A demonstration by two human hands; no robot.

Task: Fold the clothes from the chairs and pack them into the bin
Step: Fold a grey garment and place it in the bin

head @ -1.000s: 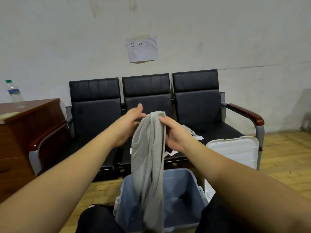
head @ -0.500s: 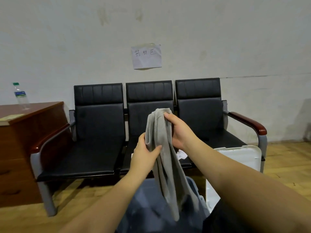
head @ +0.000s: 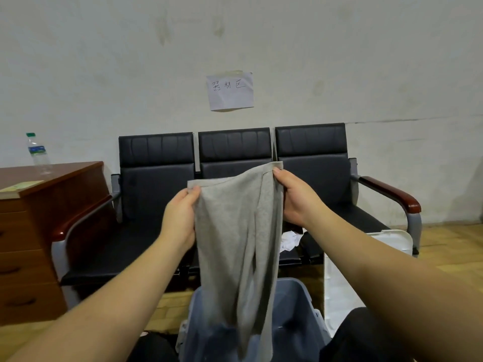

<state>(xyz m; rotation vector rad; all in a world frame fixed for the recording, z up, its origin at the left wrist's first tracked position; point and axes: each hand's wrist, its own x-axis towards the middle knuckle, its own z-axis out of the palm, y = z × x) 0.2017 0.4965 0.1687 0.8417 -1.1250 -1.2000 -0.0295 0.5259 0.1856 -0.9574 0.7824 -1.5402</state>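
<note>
Two hands hold our grey garment (head: 235,231) up by its top edge: our left hand (head: 180,218) pinches one corner, our right hand (head: 295,197) grips the other, slightly higher. The cloth hangs spread between them, its lower end dangling into the blue-grey bin (head: 295,333) below. Behind stand three black chairs (head: 156,199), with a white crumpled cloth (head: 290,240) on one seat. A white lid (head: 366,257) leans beside the bin.

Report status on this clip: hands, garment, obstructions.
Left hand and right hand each pinch a top corner of the grey garment. Garment hangs unfolded above the blue bin. Nothing in the way.
</note>
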